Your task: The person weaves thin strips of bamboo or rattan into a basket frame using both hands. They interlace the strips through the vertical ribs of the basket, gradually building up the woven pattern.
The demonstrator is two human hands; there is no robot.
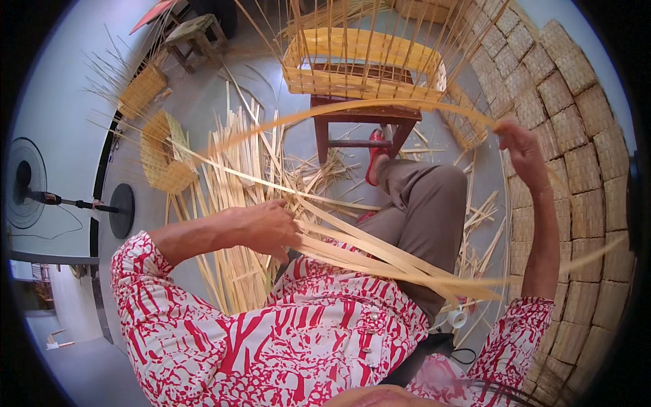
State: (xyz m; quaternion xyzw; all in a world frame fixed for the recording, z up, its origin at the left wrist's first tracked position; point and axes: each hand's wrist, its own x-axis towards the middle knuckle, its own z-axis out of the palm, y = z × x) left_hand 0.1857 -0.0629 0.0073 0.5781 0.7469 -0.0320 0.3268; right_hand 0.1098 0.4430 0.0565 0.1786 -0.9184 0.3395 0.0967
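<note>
My left hand [270, 229] is closed around one end of several pale, flat bamboo strips [380, 261], which fan out across my lap to the right. Raised at the right, my right hand [523, 152] pinches a long thin bamboo strip [468, 113]. This strip bows in a wide arc toward the left, blurred in part by motion. Beyond my knees, an unfinished yellow woven basket [339, 84] with upright stakes rests on a dark red wooden stool [324, 139]. Neither hand touches the basket.
Loose bamboo strips [230, 176] cover the floor at the left, near two partly woven baskets [169, 169]. Finished woven baskets [569, 129] are stacked along the right wall. A standing fan [27, 180] is at far left, a small wooden stool [193, 30] at the back.
</note>
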